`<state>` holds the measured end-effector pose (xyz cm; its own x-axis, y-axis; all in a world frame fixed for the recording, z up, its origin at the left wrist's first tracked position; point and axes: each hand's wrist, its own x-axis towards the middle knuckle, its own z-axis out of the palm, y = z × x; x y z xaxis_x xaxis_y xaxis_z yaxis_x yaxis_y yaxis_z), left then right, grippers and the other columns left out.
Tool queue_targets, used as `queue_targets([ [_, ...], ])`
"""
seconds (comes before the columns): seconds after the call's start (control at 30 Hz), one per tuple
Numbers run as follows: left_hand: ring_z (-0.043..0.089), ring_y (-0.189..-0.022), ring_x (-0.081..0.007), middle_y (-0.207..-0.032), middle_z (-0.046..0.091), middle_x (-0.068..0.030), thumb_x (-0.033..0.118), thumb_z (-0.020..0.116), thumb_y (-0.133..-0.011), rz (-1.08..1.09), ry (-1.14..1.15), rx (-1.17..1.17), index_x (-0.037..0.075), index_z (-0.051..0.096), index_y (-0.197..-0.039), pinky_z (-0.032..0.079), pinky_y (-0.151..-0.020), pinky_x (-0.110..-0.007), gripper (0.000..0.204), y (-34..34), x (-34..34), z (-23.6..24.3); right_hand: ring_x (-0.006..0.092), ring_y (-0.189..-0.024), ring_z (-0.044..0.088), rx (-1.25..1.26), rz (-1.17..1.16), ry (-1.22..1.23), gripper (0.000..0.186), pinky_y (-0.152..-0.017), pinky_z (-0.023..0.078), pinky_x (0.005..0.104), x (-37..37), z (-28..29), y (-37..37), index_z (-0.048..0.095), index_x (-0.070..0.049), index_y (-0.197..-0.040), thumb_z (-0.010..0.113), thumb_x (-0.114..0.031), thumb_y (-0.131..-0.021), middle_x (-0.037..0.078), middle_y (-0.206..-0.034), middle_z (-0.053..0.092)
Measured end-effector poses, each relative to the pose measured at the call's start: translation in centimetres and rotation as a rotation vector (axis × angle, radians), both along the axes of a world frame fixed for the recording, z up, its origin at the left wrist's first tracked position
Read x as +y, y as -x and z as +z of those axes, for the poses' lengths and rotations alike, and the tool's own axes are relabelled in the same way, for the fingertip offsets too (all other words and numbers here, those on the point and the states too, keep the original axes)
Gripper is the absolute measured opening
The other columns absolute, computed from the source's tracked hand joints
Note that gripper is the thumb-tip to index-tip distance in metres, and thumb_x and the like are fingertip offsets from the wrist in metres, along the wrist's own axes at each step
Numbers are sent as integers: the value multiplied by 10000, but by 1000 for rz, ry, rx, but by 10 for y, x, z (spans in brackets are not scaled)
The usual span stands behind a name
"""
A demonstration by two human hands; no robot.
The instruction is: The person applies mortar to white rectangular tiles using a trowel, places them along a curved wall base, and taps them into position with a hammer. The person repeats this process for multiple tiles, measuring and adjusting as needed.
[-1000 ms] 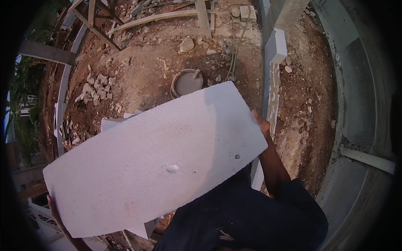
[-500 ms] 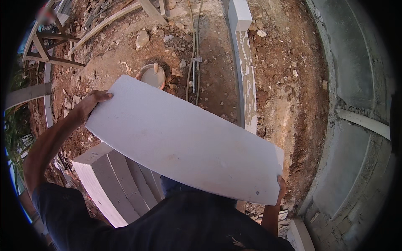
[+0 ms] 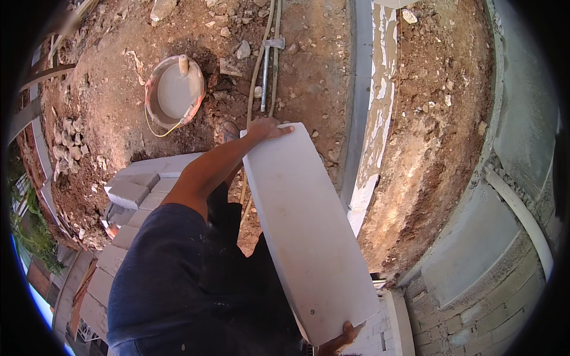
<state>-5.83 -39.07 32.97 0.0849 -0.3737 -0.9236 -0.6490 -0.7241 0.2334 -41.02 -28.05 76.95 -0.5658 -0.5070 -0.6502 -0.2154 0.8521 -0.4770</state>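
Both my hands carry a long, pale grey lightweight concrete block (image 3: pixel 309 231) with a broad flat face, tilted lengthwise in front of my body. My left hand (image 3: pixel 270 129) is closed on its far end, fingers over the edge. At the near end my right hand (image 3: pixel 346 337) grips the corner, thumb on the face and most fingers hidden beneath. To the right of the block runs a low wall (image 3: pixel 383 77), its top covered with patchy mortar.
A round bucket (image 3: pixel 149 98) of grey mortar with a yellow handle stands on the soil at the far left. A hammer (image 3: pixel 266 74) lies between two hoses. More blocks (image 3: pixel 139 190) are stacked at left. A plastered wall with a white pipe (image 3: pixel 522 204) rises at right.
The block has swung from lying crosswise to pointing mostly away from me, beside the low wall. My left hand moved right with its far end. The view has turned and shifted.
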Motion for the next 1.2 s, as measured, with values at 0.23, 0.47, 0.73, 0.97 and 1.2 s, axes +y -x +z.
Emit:
queue_targets([
  [0.23,573,-1197,-361,-1239,632,-181,798,453,-813,71,178,63,140,590,-1330,440,-1005,-470,848,36,-28,-140,324,-1185,450,104,97,48,868,-980,402,489,-51,-79,-72,280,20,-1426,649,-399,-762,202,-1307,424],
  [0.47,229,-1452,-389,-1563,296,-162,703,356,-924,415,394,-41,146,454,-1451,167,-1176,-539,773,29,3,-148,326,-1284,353,138,203,92,951,-1039,367,498,-57,-187,-122,206,-7,-1454,764,-285,-735,216,-1390,306],
  [0.73,151,-1460,-438,-1598,135,-201,748,671,-684,204,993,499,112,347,-1493,115,-1147,-641,1078,-2,87,166,349,-1299,404,66,307,-75,943,-977,408,559,-119,-165,-166,137,-103,-1497,768,-353,-842,183,-1499,249],
  [0.97,92,-1460,-462,-1472,282,-190,379,865,-562,460,1178,463,128,265,-1477,111,-1126,-700,1123,46,53,165,249,-1153,528,8,1036,-242,802,-868,483,415,-187,-130,-202,325,-34,-1443,742,-396,-862,169,-1309,505],
  [1.2,84,-1461,-460,-1499,257,-188,353,853,-573,535,1203,496,135,205,-1523,85,-1142,-688,1170,46,42,161,223,-913,646,-61,1918,180,497,-803,507,361,-263,-165,-392,604,36,-1205,652,-370,-923,166,-1004,676],
])
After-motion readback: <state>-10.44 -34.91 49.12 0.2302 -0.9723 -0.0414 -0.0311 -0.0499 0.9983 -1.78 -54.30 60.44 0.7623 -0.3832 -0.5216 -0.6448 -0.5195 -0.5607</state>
